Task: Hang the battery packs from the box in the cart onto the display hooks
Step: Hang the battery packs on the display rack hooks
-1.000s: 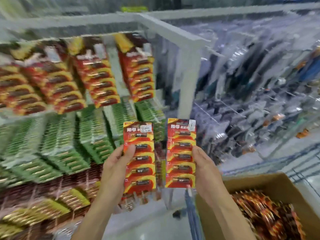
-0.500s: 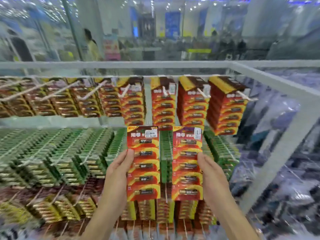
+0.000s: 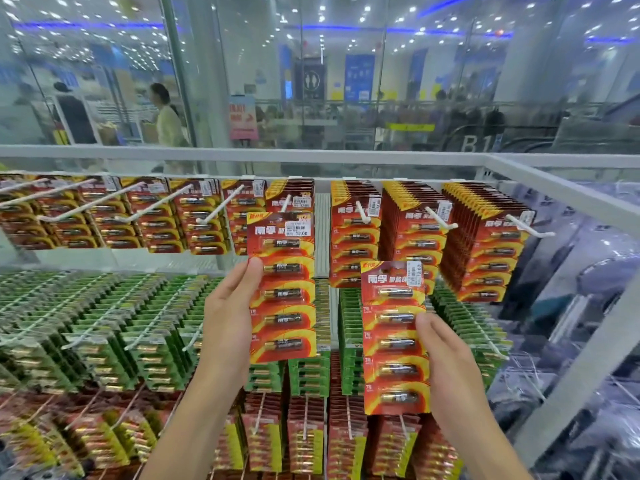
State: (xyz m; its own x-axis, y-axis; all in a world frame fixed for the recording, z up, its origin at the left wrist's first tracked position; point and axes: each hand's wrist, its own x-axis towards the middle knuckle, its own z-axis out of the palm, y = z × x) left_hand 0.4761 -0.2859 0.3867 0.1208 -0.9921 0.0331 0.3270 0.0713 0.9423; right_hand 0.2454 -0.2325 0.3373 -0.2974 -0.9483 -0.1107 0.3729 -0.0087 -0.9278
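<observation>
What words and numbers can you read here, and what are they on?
"南孚": left battery pack and right battery pack.
"12.00": price sticker on the left battery pack.
"B1": dark panel in the background.
Pink sign and small print: too blurred to read.

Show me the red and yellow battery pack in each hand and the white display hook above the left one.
Left red and yellow battery pack (image 3: 282, 292): head view, middle blister.
Right red and yellow battery pack (image 3: 394, 342): head view, middle blister.
White display hook (image 3: 286, 203): head view, mid-shaft.
</observation>
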